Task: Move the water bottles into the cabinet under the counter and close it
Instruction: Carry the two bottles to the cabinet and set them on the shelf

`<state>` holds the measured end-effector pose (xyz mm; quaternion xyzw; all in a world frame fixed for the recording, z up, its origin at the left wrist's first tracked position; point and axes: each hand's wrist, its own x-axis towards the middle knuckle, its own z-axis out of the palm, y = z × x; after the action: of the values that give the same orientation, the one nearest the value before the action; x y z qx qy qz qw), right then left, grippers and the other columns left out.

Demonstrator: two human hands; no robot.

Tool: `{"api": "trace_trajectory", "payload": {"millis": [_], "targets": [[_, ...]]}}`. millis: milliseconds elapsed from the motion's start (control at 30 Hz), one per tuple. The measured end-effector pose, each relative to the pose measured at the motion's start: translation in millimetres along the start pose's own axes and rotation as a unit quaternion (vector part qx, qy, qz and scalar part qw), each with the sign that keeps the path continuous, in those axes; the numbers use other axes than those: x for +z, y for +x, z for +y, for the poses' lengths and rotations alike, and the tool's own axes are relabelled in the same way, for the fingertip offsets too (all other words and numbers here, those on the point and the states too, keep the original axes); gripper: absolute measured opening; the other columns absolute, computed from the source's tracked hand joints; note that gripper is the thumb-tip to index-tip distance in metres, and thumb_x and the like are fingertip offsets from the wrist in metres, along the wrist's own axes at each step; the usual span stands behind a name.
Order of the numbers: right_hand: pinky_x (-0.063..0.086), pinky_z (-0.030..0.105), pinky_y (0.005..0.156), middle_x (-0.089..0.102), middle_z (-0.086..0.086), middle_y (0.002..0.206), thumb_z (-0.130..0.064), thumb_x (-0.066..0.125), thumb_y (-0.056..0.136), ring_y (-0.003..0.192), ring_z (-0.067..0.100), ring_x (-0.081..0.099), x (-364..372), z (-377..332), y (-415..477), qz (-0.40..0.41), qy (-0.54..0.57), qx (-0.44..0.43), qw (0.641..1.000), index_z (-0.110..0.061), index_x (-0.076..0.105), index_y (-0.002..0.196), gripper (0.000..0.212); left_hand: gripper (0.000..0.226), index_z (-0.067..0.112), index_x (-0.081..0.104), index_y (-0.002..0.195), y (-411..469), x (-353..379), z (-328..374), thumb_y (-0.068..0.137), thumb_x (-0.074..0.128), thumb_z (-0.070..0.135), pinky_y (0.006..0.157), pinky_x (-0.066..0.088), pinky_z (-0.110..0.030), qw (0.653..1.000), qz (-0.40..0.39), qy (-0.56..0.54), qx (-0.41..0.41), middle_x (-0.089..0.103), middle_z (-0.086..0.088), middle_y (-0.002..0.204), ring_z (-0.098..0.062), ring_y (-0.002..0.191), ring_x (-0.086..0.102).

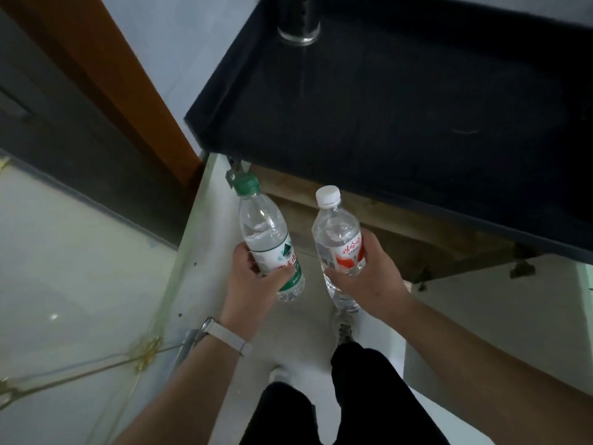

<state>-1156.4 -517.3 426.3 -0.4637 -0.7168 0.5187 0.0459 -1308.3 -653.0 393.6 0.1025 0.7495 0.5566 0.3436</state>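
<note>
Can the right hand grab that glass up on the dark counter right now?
Probably not yet. The right hand is already wrapped around the white-capped bottle, low by the open cabinet. The glass stands far back on the counter, with nothing around it.

A single head-worn wide-angle camera looks steeply down and forward from close above. The dark surface (401, 101) fills the frame toward 1 o'clock, the tiled floor (64, 252) spreads at 9 o'clock, and the person's legs (321, 406) sit at 6 o'clock.
</note>
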Motion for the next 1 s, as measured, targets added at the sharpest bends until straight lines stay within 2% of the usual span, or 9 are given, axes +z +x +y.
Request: {"api": "trace_trajectory", "payload": {"millis": [100, 300, 433, 600, 700, 800, 900, 1000], "targets": [[0.050, 0.023, 0.082, 0.059, -0.021, 0.106, -0.033, 0.084, 0.073, 0.096, 0.001, 0.061, 15, 38, 43, -0.004, -0.008, 0.008, 1.000, -0.044, 0.036, 0.116, 0.065, 0.063, 0.018, 0.053, 0.123, 38, 18, -38, 0.071, 0.085, 0.004, 0.082, 0.061, -0.033, 1.000, 0.000, 0.004, -0.005, 0.071, 0.002, 0.110, -0.011, 0.096, 0.071], [0.050, 0.020, 0.075, 0.061, -0.020, 0.099, -0.032, 0.084, 0.072, 0.090, -0.002, 0.062, 45, 116, 125, 0.023, -0.005, -0.002, 1.000, -0.040, 0.040, 0.114, 0.061, 0.065, 0.024, 0.056, 0.118, 115, 58, -123, 0.060, 0.085, 0.016, 0.088, 0.059, -0.042, 1.000, -0.003, 0.007, 0.008, 0.073, 0.002, 0.111, -0.015, 0.100, 0.072], [0.055, 0.031, 0.085, 0.064, -0.016, 0.106, -0.029, 0.084, 0.072, 0.095, 0.002, 0.064, 64, 167, 174, 0.046, 0.009, -0.033, 0.998, -0.035, 0.045, 0.122, 0.064, 0.064, 0.030, 0.058, 0.115, 169, 83, -174, 0.059, 0.087, 0.020, 0.091, 0.058, -0.045, 0.999, -0.016, 0.010, 0.026, 0.074, 0.006, 0.111, -0.014, 0.101, 0.072], [0.050, 0.017, 0.080, 0.065, -0.021, 0.105, -0.027, 0.084, 0.071, 0.093, -0.009, 0.062, 75, 205, 218, 0.076, 0.034, -0.096, 0.992, -0.038, 0.048, 0.122, 0.063, 0.059, 0.020, 0.058, 0.116, 229, 106, -213, 0.067, 0.087, 0.009, 0.091, 0.058, -0.049, 0.997, -0.013, -0.003, 0.073, 0.073, -0.001, 0.111, -0.017, 0.100, 0.072], [0.049, 0.018, 0.081, 0.065, -0.018, 0.108, -0.027, 0.084, 0.071, 0.096, -0.006, 0.062, 76, 214, 234, 0.092, 0.048, -0.119, 0.987, -0.031, 0.050, 0.129, 0.067, 0.058, 0.027, 0.056, 0.112, 249, 113, -215, 0.067, 0.088, 0.007, 0.089, 0.059, -0.045, 0.994, -0.011, 0.000, 0.106, 0.072, 0.003, 0.111, -0.015, 0.100, 0.071], [0.050, 0.023, 0.084, 0.064, -0.016, 0.109, -0.026, 0.084, 0.073, 0.100, 0.000, 0.062, 72, 210, 247, 0.108, 0.054, -0.137, 0.983, -0.032, 0.049, 0.126, 0.064, 0.055, 0.031, 0.055, 0.108, 261, 117, -203, 0.071, 0.086, 0.005, 0.081, 0.059, -0.033, 0.991, -0.022, -0.008, 0.134, 0.071, 0.007, 0.109, -0.010, 0.097, 0.071], [0.045, 0.017, 0.075, 0.061, -0.017, 0.104, -0.023, 0.082, 0.075, 0.094, -0.003, 0.059, 64, 200, 258, 0.132, 0.065, -0.137, 0.980, -0.037, 0.046, 0.116, 0.056, 0.052, 0.033, 0.054, 0.107, 267, 120, -187, 0.073, 0.085, 0.007, 0.070, 0.055, -0.020, 0.989, -0.040, -0.011, 0.141, 0.070, 0.010, 0.107, -0.005, 0.095, 0.070], [0.040, 0.014, 0.069, 0.059, -0.018, 0.100, -0.024, 0.082, 0.076, 0.088, -0.005, 0.057, 53, 186, 268, 0.164, 0.054, -0.142, 0.975, -0.037, 0.045, 0.113, 0.054, 0.051, 0.033, 0.053, 0.105, 279, 121, -169, 0.074, 0.085, 0.009, 0.068, 0.053, -0.017, 0.988, -0.061, -0.014, 0.144, 0.069, 0.011, 0.107, -0.005, 0.095, 0.069]]}}
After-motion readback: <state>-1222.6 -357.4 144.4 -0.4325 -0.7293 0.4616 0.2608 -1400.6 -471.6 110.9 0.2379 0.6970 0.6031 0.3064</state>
